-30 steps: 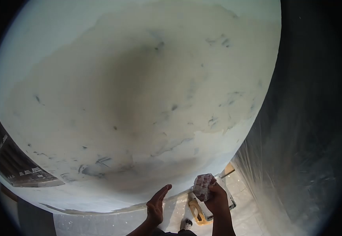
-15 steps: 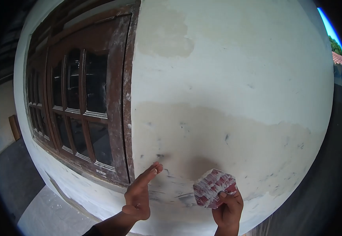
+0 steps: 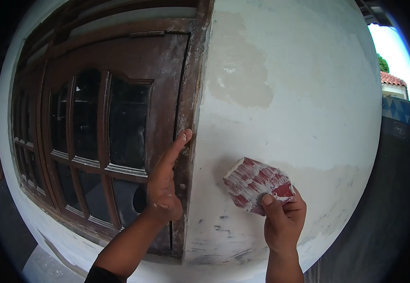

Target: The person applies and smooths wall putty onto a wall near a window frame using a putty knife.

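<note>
My left hand [image 3: 165, 184] is stretched out flat with its fingers straight, seen edge-on in front of the wooden window's right frame. A dab of white shows on a fingertip. Nothing is held in it. In my right hand [image 3: 285, 221] is a flat, angular red putty spreader [image 3: 261, 181], thumb pressed on its near face. White putty streaks cover most of the spreader. It is held up in front of the wall [image 3: 308, 132], beside a dark shadow on its left. Beige filler patches [image 3: 235, 70] and dark scuffs mark the wall's white surface.
A brown wooden window [image 3: 167, 56] with dark glass panes fills the left side, its frame spotted with white. Lower left is a pale ledge [image 3: 49, 266]. At the far right, a tiled roof [image 3: 392, 79] and a dark surface show beyond the wall's edge.
Both hands have risen, the left now over the window frame and the right with the spreader higher up the wall. The view has shifted, with the window farther right and larger.
</note>
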The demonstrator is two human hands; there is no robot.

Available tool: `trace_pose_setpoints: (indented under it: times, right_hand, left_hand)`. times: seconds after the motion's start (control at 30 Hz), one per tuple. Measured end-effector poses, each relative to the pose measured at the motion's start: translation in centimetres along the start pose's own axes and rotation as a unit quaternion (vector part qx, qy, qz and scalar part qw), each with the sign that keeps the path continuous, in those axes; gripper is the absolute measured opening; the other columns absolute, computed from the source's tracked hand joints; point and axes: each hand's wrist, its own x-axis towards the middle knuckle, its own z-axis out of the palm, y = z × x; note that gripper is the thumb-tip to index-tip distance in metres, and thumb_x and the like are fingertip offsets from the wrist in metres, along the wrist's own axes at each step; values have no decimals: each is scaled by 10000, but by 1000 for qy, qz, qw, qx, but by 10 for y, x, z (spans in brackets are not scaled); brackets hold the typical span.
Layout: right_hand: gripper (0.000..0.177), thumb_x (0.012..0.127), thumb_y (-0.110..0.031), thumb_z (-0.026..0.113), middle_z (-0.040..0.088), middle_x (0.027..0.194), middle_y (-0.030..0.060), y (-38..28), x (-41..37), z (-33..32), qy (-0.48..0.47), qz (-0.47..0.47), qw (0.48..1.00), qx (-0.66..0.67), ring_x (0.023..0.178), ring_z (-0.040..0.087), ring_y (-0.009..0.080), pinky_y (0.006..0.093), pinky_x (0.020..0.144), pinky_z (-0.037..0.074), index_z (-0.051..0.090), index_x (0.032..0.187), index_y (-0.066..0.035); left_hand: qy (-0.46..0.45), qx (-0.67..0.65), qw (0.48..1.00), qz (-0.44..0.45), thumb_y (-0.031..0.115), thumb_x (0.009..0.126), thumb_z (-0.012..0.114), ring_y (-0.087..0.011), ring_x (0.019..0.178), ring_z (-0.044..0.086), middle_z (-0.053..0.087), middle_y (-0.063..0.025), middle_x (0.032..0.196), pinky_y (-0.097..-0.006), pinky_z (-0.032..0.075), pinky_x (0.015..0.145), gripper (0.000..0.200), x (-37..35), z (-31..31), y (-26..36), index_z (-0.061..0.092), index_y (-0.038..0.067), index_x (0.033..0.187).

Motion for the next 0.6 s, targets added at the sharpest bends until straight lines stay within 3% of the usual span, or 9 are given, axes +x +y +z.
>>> trace_pose_setpoints:
  times: [0.1, 0.17, 0.2, 0.27, 0.37, 0.47, 0.53, 0.57, 0.6]
  right_hand:
    - [234, 963, -33, 685, 734, 1063, 91, -16, 17, 7, -36, -69, 993, -94, 969, 638, 116, 268, 894, 492, 654, 1169, 73]
    - [237, 978, -44, 669, 728, 1072, 94, -23, 27, 15, -54, -111, 987, -107, 970, 634, 113, 266, 893, 487, 644, 1186, 68]
    - [239, 997, -53, 643, 721, 1057, 88, -42, 40, 29, -16, -52, 988, -143, 958, 624, 106, 263, 887, 482, 631, 1207, 62]
    - [240, 1002, -53, 631, 719, 1045, 81, -50, 36, 30, -29, -106, 987, -117, 950, 622, 106, 265, 891, 480, 626, 1216, 57]
    - [238, 1014, -42, 601, 708, 1045, 57, -65, 35, 35, -58, -143, 980, -123, 942, 606, 94, 257, 848, 484, 612, 1233, 51]
    - [252, 961, 18, 631, 716, 1052, 85, -84, 34, 35, -55, -129, 951, -275, 914, 623, 116, 255, 784, 500, 641, 1211, 49]
    - [335, 852, 50, 717, 722, 1046, 116, -86, 43, 35, -98, -399, 733, -542, 857, 635, 164, 270, 716, 520, 691, 1186, 38]
    - [335, 852, 50, 717, 722, 1046, 116, -85, 45, 36, -97, -401, 731, -544, 857, 635, 164, 270, 716, 520, 691, 1186, 38]
    - [359, 810, 36, 734, 722, 1050, 124, -85, 46, 38, -96, -458, 656, -592, 834, 635, 185, 279, 718, 531, 715, 1169, 25]
  left_hand:
    - [-17, 15, 997, 76, 910, 834, 210, -346, 1446, 424, 448, -283, 1522, -452, 267, 1222, 1247, 6, 2, -7, 354, -135, 1498]
    - [-22, -13, 999, 41, 904, 846, 206, -360, 1498, 339, 369, -287, 1575, -465, 202, 1248, 1241, 5, 6, -11, 262, -124, 1539]
    - [-32, -43, 998, -36, 904, 846, 206, -360, 1498, 339, 369, -287, 1575, -465, 202, 1248, 1241, 6, 11, -14, 262, -124, 1539]
    - [-52, -25, 997, 42, 900, 848, 220, -364, 1494, 345, 369, -303, 1569, -463, 211, 1245, 1243, 0, 18, -13, 252, -133, 1537]
    - [-27, -69, 996, 44, 900, 850, 217, -366, 1486, 357, 376, -312, 1559, -463, 218, 1242, 1244, -1, 21, -7, 263, -142, 1529]
    - [-49, -98, 994, 19, 903, 848, 213, -366, 1485, 361, 385, -309, 1556, -456, 221, 1240, 1249, -4, 28, 0, 276, -147, 1521]
    - [-52, -101, 993, 23, 909, 842, 213, -365, 1484, 362, 388, -309, 1554, -456, 221, 1240, 1257, -4, 27, 4, 280, -147, 1519]
    - [-55, -103, 993, 20, 915, 836, 212, -364, 1483, 364, 391, -310, 1552, -456, 222, 1240, 1265, -5, 27, 7, 284, -148, 1518]
    - [-56, -106, 993, 23, 915, 836, 212, -364, 1483, 364, 391, -310, 1552, -456, 222, 1240, 1265, -5, 27, 8, 284, -148, 1518]
